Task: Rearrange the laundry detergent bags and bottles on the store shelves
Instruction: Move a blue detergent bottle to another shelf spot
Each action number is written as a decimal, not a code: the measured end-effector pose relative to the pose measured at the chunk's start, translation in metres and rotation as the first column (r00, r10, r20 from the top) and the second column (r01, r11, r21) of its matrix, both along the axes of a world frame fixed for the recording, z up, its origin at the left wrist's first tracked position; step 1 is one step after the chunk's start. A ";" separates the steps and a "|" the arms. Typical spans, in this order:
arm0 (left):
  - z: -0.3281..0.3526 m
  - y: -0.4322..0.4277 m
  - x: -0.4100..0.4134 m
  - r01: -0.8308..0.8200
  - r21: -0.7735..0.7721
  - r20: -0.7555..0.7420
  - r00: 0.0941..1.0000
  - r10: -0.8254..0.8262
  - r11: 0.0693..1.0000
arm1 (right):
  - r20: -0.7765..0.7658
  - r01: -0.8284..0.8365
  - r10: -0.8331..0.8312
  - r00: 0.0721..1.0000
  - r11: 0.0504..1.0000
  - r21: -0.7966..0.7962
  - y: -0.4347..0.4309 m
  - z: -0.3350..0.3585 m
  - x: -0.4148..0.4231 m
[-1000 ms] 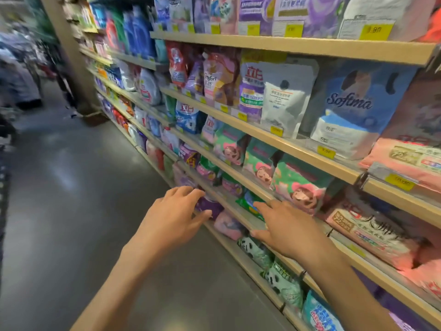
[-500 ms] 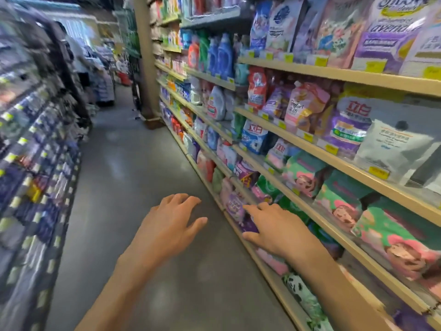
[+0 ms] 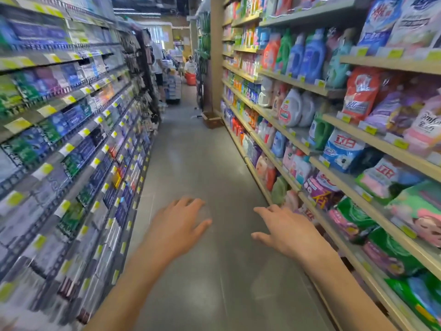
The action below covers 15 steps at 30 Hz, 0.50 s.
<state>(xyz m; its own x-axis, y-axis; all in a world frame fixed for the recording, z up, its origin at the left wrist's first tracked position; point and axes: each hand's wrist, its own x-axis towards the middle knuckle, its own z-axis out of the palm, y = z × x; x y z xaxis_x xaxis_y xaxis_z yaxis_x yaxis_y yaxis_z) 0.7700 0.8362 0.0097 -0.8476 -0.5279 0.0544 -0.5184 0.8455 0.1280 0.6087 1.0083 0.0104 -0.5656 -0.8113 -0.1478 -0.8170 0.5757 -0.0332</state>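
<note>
The detergent bags and bottles fill the wooden shelves that run from about 1 o'clock down to 5 o'clock on the right side of the aisle. Blue, green and red bottles stand on an upper shelf near 1 o'clock, white jugs one level below them, and soft pouches in red, purple, pink and green crowd the nearer levels between 2 and 4 o'clock. Yellow price tags line the shelf edges.

Neither of the hands touches any of it. The right hand hangs at about 5 o'clock, palm down, fingers spread loosely and pointing toward 11 o'clock, thumb stuck out to the left; it is empty and sits just beside the lower shelf edge, in front of the pouches there. Its forearm runs back toward the lower right corner. The left hand hovers at about 7 o'clock over the grey floor, also palm down, empty and loosely spread, thumb out to the right, fingertips blurred. Its forearm reaches in from the bottom edge.

Opposite, from 7 to 11 o'clock, a wire rack holds small blurred packets. Far down the aisle near 12 o'clock a person stands.
</note>
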 end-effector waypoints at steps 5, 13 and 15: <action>-0.016 -0.053 -0.032 -0.026 0.028 0.059 0.998 0.025 0.999 | 0.028 0.009 -0.010 1.000 1.000 0.028 -0.052 -0.014 -0.046; -0.029 -0.155 -0.142 -0.043 0.023 0.075 0.996 0.041 0.999 | 0.022 0.053 -0.053 0.998 0.999 0.012 -0.139 -0.022 -0.167; -0.029 -0.183 -0.177 -0.036 0.012 0.077 0.996 0.035 0.999 | 0.010 0.080 -0.079 0.997 0.997 -0.006 -0.160 -0.018 -0.204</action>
